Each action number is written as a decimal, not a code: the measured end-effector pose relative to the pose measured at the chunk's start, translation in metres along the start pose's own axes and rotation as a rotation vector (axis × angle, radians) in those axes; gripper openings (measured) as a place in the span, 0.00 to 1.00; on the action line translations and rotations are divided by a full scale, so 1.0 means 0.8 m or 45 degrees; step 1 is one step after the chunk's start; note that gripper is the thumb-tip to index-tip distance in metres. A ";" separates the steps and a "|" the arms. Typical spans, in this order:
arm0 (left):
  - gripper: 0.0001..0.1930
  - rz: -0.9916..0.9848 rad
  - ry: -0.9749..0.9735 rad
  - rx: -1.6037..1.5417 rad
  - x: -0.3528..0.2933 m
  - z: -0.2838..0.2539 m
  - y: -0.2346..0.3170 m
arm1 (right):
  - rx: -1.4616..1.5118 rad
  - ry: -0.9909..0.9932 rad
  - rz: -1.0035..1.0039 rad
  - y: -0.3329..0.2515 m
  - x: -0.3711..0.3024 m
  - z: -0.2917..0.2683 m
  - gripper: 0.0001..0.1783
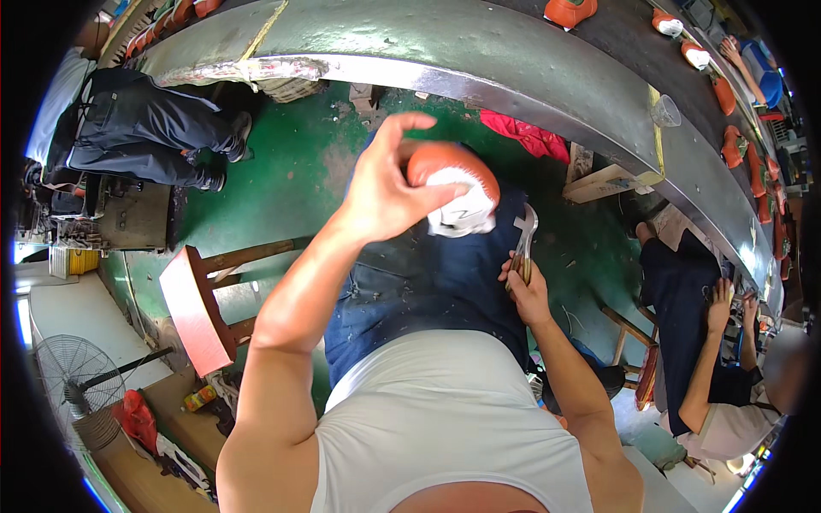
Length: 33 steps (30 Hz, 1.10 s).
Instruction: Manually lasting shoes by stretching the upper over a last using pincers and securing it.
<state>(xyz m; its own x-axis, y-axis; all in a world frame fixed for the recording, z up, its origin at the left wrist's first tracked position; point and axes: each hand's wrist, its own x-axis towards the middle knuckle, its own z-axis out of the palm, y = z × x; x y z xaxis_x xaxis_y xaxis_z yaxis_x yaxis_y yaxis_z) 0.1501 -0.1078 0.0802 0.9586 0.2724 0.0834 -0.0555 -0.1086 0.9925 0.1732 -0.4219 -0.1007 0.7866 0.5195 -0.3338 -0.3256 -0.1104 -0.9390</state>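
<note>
My left hand point(386, 190) is raised in front of my lap, closed on an orange-brown shoe upper point(453, 164). White material point(460, 211) covers the shoe's near side, with the thumb lying against it. Some of my fingers behind the shoe are hidden. Lower and to the right, my right hand point(526, 286) is wrapped round the handles of a pair of pincers point(527, 232). Their curved metal head points away from me, apart from the shoe.
A long dark workbench point(410, 38) curves across the far side, bearing orange shoes point(570, 11) and a clear cup point(665, 111). A wooden stool point(198, 303) and a fan point(79, 380) stand at left. Co-workers are at the left and right.
</note>
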 end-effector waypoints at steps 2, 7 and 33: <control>0.30 0.119 -0.005 -0.104 0.030 0.013 -0.026 | -0.031 -0.009 -0.100 0.003 0.004 0.002 0.17; 0.22 -0.581 -0.112 0.173 0.072 0.048 -0.146 | -0.434 -0.083 -0.011 -0.026 0.013 -0.010 0.16; 0.32 -0.799 -0.151 -0.965 -0.047 0.057 -0.209 | -1.265 -0.682 0.137 -0.140 0.084 0.035 0.15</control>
<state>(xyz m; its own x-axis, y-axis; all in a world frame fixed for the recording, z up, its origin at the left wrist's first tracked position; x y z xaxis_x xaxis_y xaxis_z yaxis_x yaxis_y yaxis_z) 0.1359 -0.1436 -0.0927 0.8949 -0.0310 -0.4452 0.3475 0.6743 0.6516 0.2480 -0.3506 -0.0156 0.3760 0.7362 -0.5627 0.3704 -0.6761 -0.6370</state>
